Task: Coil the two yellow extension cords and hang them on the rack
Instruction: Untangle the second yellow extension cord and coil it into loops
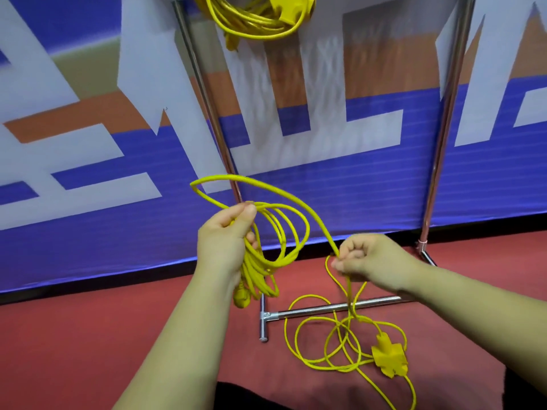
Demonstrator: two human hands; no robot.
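Note:
One coiled yellow extension cord (254, 23) hangs at the top of the metal rack (207, 93). My left hand (225, 241) is shut on several loops of the second yellow cord (291, 235), its plug (241, 297) dangling below the palm. A strand arcs from those loops over to my right hand (367, 261), which pinches it. Below my right hand the cord drops to loose loops on the floor (328, 341), ending at a yellow multi-socket block (389, 356).
The rack's two chrome uprights (444, 128) rise in front of a blue, white and orange banner (88, 128). Its base bar and T-foot (266, 316) lie on the red floor (74, 350), under the loose cord.

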